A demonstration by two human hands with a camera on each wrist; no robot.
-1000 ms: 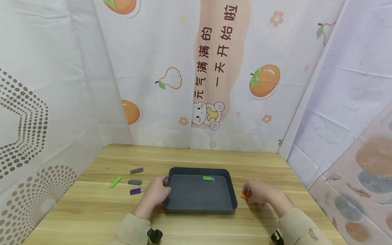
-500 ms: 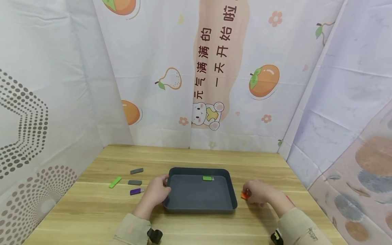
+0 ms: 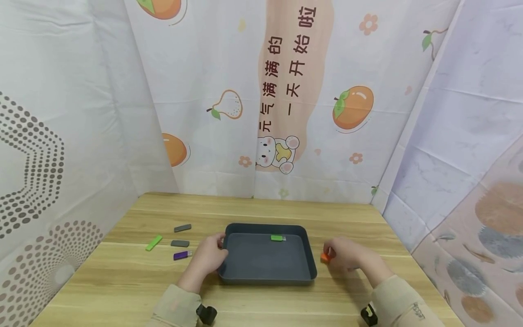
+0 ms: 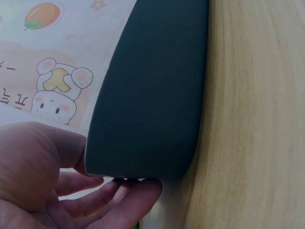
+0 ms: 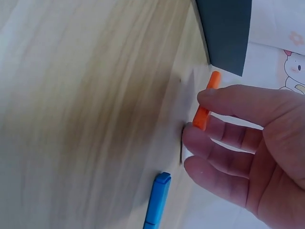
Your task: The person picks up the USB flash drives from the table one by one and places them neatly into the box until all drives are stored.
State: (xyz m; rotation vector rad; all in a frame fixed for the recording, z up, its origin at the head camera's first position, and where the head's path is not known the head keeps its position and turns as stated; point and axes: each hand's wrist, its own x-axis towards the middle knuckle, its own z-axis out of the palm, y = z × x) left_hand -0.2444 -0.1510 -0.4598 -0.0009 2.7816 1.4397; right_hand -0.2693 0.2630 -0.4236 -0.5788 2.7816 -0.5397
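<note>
The right hand (image 5: pixel 262 152) pinches an orange stick (image 5: pixel 202 114) between thumb and fingers, its upper end near the corner of a dark grey tray (image 5: pixel 226 36). Below, a blue stick (image 5: pixel 157 200) lies on the wooden table (image 5: pixel 86 95), partly cut off by the frame's edge. White printed cloth (image 5: pixel 269 62) shows behind the hand.

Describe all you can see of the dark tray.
The tray is dark grey, matte and rectangular, with low walls and rounded corners; metal or plastic, I can't tell. It sits open side up on the wood-grained table, the left grip holding its left wall, a green USB stick inside near the far wall.
</note>
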